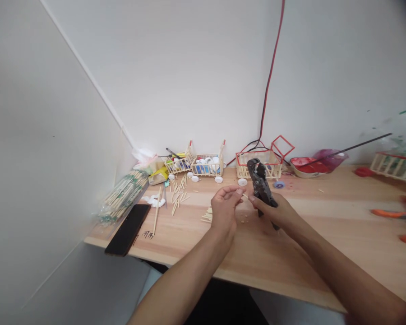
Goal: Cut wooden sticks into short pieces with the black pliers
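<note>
The left hand (225,205) is pinching a small stick (245,196) above the bench (280,264), while the right hand (281,208) is gripping a black plier-like tool (263,188); cutting seems to be under way, the next move probably calling for steady alignment

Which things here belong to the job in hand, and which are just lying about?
Seemingly in the job:
thin stick, in left hand
black plier-like tool, in right hand
short sticks

Seemingly just lying about:
dark phone-like slab
orange-handled tool
</note>
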A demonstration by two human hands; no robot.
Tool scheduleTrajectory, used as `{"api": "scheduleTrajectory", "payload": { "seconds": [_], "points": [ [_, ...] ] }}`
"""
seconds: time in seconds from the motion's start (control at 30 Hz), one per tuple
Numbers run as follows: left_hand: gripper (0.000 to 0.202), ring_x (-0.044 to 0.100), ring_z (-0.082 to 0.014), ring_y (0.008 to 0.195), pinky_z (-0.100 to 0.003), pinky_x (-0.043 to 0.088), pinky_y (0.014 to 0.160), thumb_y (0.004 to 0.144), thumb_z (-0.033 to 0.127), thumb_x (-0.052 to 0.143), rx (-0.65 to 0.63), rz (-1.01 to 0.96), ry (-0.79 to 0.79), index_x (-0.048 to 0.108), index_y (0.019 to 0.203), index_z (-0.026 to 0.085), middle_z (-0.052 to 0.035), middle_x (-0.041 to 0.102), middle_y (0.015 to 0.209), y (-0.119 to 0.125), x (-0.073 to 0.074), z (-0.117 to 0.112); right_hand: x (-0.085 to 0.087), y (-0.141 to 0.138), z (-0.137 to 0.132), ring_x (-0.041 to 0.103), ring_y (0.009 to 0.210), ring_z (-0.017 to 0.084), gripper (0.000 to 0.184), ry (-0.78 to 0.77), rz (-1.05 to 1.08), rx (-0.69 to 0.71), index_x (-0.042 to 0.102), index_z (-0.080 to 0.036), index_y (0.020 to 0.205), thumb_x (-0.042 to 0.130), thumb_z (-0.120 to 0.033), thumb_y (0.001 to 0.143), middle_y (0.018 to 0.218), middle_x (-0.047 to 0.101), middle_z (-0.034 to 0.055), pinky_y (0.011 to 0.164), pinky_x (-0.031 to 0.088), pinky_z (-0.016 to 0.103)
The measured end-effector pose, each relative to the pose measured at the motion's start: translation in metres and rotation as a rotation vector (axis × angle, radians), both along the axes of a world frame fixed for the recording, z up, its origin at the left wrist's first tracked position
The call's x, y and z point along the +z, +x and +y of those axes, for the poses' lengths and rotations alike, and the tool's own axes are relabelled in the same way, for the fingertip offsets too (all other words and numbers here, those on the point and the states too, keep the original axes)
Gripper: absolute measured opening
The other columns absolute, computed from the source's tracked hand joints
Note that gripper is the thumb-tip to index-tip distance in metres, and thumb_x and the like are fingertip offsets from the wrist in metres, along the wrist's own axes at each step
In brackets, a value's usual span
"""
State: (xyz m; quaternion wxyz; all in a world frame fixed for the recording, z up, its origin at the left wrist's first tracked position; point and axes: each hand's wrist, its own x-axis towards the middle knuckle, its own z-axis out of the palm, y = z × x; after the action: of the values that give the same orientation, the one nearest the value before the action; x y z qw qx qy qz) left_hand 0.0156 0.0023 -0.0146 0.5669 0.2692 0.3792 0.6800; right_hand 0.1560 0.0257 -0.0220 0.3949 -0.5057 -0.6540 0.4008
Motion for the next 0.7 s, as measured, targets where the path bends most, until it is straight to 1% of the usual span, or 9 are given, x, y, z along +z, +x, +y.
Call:
{"api": "scheduleTrajectory", "payload": {
  "seconds": [0.1, 0.2, 0.27, 0.37, 0.43, 0.5, 0.57, 0.63, 0.7],
  "points": [
    [0.029, 0.065, -0.0116, 0.074, -0.026, 0.046, 0.076, 0.059, 0.025, 0.085, 0.006, -0.023, 0.003, 0.065, 0.078, 0.014, -0.0064, 0.072, 0.084, -0.005, -0.001, -0.001, 0.003, 0.0, -0.001, 0.053, 0.053, 0.017, 0.037, 0.028, -0.023, 0.045, 0.055, -0.021, 0.067, 0.061, -0.057, 0.073, 0.055, 0.056, -0.0002, 0.052, 0.043, 0.029],
    [0.032, 0.066, -0.0119, 0.075, -0.028, 0.048, 0.081, 0.059, 0.026, 0.085, 0.052, 0.006, 0.027, 0.063, 0.079, 0.014, -0.0059, 0.073, 0.083, -0.022, 0.002, 0.0, 0.004, 0.001, -0.001, 0.055, 0.056, 0.018, 0.036, 0.074, -0.054, 0.067, 0.056, -0.021, 0.065, 0.062, -0.055, 0.074, 0.057, 0.058, 0.0008, 0.054, 0.043, 0.03],
    [0.033, 0.067, -0.012, 0.074, -0.029, 0.05, 0.082, 0.059, 0.028, 0.086, 0.107, 0.071, 0.054, 0.062, 0.079, 0.015, -0.005, 0.073, 0.08, -0.044, 0.006, 0.001, 0.003, 0.002, 0.0, 0.055, 0.057, 0.018, 0.035, 0.077, -0.062, 0.056, 0.056, -0.021, 0.064, 0.062, -0.054, 0.074, 0.057, 0.058, 0.0008, 0.054, 0.043, 0.03],
    [0.033, 0.067, -0.0128, 0.074, -0.028, 0.051, 0.079, 0.061, 0.031, 0.083, 0.193, 0.286, 0.094, 0.064, 0.083, 0.015, -0.0044, 0.073, 0.08, -0.094, 0.015, -0.002, 0.003, 0.001, 0.001, 0.053, 0.054, 0.017, 0.036, 0.019, -0.055, 0.024, 0.054, -0.021, 0.061, 0.062, -0.055, 0.072, 0.053, 0.056, -0.0002, 0.052, 0.043, 0.029],
    [0.029, 0.067, -0.0132, 0.071, -0.026, 0.051, 0.073, 0.066, 0.033, 0.079, 0.277, 0.48, 0.104, 0.066, 0.085, 0.015, -0.0037, 0.073, 0.078, -0.136, 0.021, -0.006, 0.003, 0.001, 0.002, 0.053, 0.051, 0.017, 0.037, -0.037, -0.04, 0.006, 0.052, -0.021, 0.059, 0.063, -0.056, 0.07, 0.051, 0.055, -0.0006, 0.051, 0.043, 0.029],
    [0.023, 0.062, -0.0124, 0.06, -0.023, 0.047, 0.061, 0.072, 0.035, 0.072, 0.32, 0.76, 0.041, 0.067, 0.082, 0.015, -0.0022, 0.071, 0.07, -0.176, 0.025, -0.012, 0.003, 0.0, 0.001, 0.053, 0.049, 0.017, 0.037, -0.079, -0.021, -0.008, 0.052, -0.022, 0.059, 0.065, -0.056, 0.068, 0.051, 0.055, -0.0005, 0.05, 0.043, 0.029],
    [0.024, 0.054, -0.0121, 0.05, -0.023, 0.039, 0.051, 0.077, 0.036, 0.065, 0.317, 1.142, -0.048, 0.065, 0.067, 0.015, -0.0002, 0.063, 0.057, -0.209, 0.025, -0.018, 0.003, 0.0, 0.001, 0.054, 0.048, 0.017, 0.038, -0.099, -0.012, -0.015, 0.053, -0.022, 0.059, 0.066, -0.056, 0.068, 0.051, 0.056, -0.0001, 0.049, 0.043, 0.029],
    [0.025, 0.054, -0.0148, 0.054, -0.025, 0.037, 0.054, 0.08, 0.031, 0.062, 0.316, 1.505, -0.095, 0.064, 0.06, 0.016, -0.0009, 0.06, 0.054, -0.231, 0.021, -0.019, 0.004, 0.001, 0.0, 0.054, 0.049, 0.017, 0.039, -0.111, -0.011, -0.032, 0.053, -0.021, 0.059, 0.066, -0.057, 0.068, 0.052, 0.057, 0.0007, 0.049, 0.043, 0.029],
    [0.014, 0.06, -0.0186, 0.07, -0.027, 0.041, 0.064, 0.079, 0.019, 0.059, 0.321, 1.747, -0.086, 0.07, 0.071, 0.017, -0.0042, 0.067, 0.072, -0.24, 0.017, -0.016, 0.006, 0.001, 0.0, 0.055, 0.051, 0.018, 0.04, -0.118, -0.016, -0.049, 0.054, -0.021, 0.058, 0.066, -0.058, 0.068, 0.053, 0.058, 0.0015, 0.049, 0.044, 0.03]
  ]
}}
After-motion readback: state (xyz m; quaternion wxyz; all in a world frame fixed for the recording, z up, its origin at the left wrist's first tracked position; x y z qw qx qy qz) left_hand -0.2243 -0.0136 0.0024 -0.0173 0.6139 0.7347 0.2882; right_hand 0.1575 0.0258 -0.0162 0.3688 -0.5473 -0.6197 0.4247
